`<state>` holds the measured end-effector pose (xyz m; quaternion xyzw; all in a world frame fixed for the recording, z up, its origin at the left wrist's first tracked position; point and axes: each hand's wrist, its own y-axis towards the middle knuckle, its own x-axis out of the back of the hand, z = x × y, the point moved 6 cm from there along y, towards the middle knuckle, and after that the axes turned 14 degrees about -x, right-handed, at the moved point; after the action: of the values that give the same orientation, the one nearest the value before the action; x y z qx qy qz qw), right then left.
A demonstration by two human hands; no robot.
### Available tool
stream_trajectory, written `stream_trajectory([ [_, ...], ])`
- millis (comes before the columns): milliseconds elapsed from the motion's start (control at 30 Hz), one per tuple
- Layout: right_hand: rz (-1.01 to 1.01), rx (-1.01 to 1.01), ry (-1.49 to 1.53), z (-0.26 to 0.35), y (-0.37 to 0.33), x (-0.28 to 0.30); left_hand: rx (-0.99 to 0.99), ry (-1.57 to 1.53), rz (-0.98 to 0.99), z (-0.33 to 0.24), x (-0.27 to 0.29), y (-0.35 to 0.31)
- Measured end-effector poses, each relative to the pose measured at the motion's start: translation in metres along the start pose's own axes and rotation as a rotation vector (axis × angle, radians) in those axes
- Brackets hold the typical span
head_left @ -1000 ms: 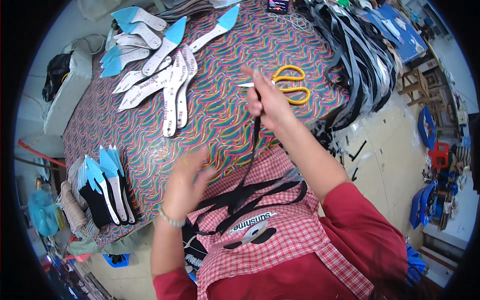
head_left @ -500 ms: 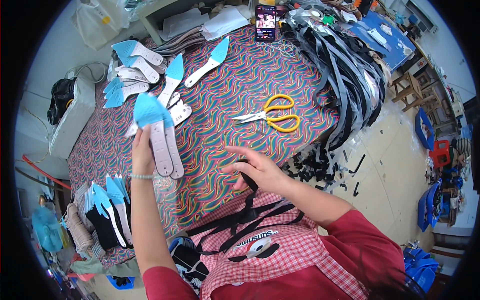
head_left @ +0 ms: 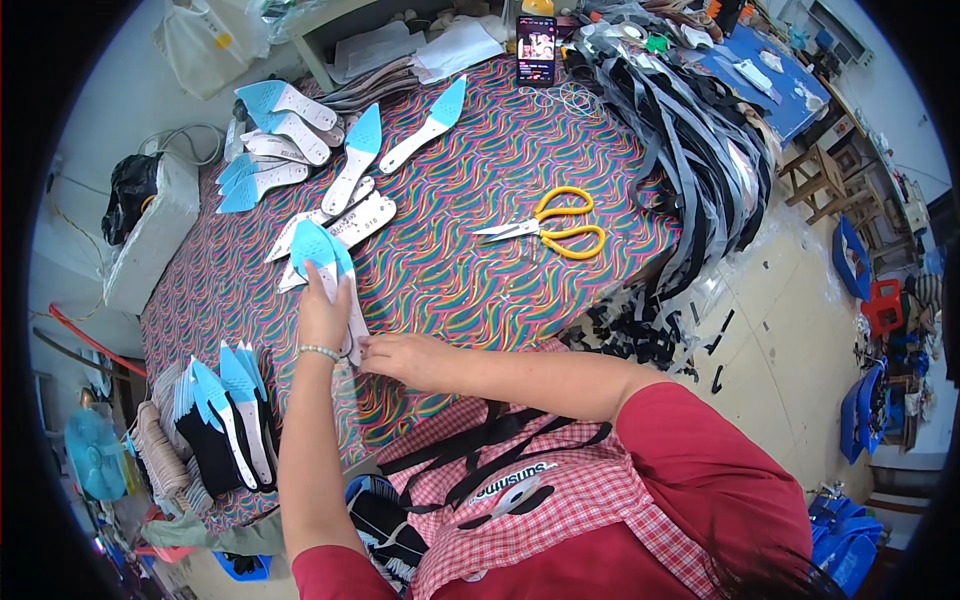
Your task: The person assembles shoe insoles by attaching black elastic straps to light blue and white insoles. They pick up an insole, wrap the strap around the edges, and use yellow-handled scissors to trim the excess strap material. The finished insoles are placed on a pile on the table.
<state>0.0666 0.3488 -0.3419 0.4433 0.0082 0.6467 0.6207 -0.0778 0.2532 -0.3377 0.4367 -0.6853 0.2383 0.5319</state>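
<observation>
Left hand (head_left: 323, 318): fingers (head_left: 313, 278) closed on the insoles (head_left: 318, 242) near the blue end, over the desk (head_left: 450, 270). Right hand (head_left: 408, 358): fingers bent in at the white end, can't tell if pinching. Scissors (head_left: 541, 228) lie to the right, clear of the 2 hands. 1 phone (head_left: 535, 50) at the back.

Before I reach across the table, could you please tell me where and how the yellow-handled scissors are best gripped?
I would take the scissors by their yellow handle loops, coming from the right: they lie flat, loops spread toward the right and metal blades pointing left, so that approach should keep you clear of the edges.
</observation>
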Motion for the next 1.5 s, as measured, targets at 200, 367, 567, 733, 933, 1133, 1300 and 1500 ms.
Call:
stream_trajectory([
  [200,0.129,-0.160,-0.045,-0.010,0.011,-0.001,0.026,-0.190,0.244,0.039,-0.006,0.023],
  [367,0.058,-0.108,-0.051,-0.025,0.003,0.001,0.406,-1.005,0.265,0.014,0.066,0.028],
  [567,0.186,-0.561,0.270,-0.019,0.017,0.023,0.156,-1.697,-0.481,-0.023,0.137,-0.030],
  [733,0.157,-0.581,0.930,0.038,-0.002,0.112,0.099,-1.116,-0.116,-0.080,0.094,-0.139],
  [933,0.313,-0.554,0.814,0.067,0.004,0.107,0.172,-1.397,0.095,-0.108,0.041,-0.177],
  [1133,0.077,0.071,0.195,0.118,-0.001,0.110,0.317,-1.650,-0.172,-0.081,0.034,-0.162],
  [1300,0.178,-0.621,0.739,0.067,0.007,0.127,0.396,-1.467,-0.279,-0.095,0.063,-0.157],
  [1500,0.253,-1.035,1.521,0.040,-0.029,0.080,0.306,-1.461,-0.290,-0.110,0.052,-0.153],
])
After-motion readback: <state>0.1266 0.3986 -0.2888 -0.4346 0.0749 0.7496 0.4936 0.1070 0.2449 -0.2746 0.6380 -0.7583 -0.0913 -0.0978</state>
